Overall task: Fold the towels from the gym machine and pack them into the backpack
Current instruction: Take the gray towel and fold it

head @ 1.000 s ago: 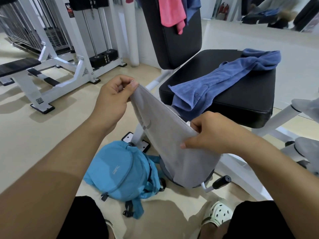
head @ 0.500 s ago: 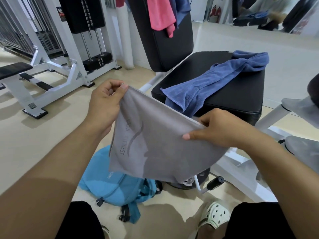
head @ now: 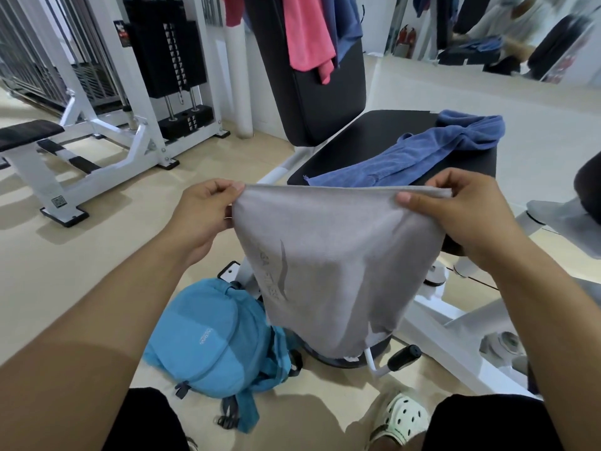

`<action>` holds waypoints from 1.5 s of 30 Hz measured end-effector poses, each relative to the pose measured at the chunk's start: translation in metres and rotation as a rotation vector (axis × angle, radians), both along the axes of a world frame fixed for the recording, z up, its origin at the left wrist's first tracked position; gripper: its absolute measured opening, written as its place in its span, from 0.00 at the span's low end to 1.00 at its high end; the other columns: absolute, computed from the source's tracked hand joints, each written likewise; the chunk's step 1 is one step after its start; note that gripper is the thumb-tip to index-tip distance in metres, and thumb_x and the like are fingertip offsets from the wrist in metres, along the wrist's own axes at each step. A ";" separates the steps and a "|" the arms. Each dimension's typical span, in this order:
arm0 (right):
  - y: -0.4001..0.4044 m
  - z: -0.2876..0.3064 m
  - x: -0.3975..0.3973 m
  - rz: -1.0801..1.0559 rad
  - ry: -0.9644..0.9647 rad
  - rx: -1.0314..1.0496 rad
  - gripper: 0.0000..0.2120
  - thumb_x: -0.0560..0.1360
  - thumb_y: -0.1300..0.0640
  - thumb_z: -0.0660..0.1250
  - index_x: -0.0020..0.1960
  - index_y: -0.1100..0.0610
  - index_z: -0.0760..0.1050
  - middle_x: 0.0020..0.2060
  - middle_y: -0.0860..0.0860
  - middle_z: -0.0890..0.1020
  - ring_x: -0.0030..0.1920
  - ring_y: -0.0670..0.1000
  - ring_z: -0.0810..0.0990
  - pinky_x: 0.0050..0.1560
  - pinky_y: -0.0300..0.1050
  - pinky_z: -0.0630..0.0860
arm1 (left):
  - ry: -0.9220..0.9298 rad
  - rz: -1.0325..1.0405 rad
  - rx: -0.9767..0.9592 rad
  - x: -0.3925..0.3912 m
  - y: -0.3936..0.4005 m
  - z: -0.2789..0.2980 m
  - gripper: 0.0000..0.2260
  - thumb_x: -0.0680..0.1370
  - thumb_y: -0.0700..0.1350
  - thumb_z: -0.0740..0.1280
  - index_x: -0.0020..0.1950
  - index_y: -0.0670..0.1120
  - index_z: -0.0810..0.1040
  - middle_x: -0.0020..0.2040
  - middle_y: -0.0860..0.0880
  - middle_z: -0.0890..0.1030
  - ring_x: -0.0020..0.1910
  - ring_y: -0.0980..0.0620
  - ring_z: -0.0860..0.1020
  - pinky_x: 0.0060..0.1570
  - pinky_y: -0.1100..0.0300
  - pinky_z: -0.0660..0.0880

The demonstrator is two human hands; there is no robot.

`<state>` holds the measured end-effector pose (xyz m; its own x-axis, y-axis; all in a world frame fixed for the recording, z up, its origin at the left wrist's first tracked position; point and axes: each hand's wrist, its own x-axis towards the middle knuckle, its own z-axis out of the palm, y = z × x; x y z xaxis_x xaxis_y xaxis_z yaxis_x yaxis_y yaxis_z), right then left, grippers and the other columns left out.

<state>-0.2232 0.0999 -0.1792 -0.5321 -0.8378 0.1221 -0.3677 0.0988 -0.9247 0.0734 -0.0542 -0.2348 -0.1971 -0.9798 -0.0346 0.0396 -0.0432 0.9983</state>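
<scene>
Both hands, left hand (head: pixel 201 213) and right hand (head: pixel 455 209), pinching grey towel (head: pixel 331 262) by top corners, edge stretched level side to side, hanging over blue backpack (head: pixel 211 336) below-left.

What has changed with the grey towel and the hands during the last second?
The hands moved apart and drew the grey towel from a slanted hang to a level, stretched top edge. The left hand and right hand kept pinching its corners. The blue towel stayed on the seat, the backpack on the floor.
</scene>
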 end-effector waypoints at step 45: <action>0.004 -0.006 0.080 0.364 0.429 -0.082 0.04 0.72 0.47 0.77 0.42 0.44 0.83 0.40 0.44 0.78 0.43 0.45 0.77 0.43 0.32 0.70 | -0.069 -0.308 -0.250 -0.035 0.085 0.031 0.05 0.79 0.38 0.69 0.48 0.42 0.85 0.38 0.47 0.86 0.39 0.53 0.84 0.40 0.61 0.81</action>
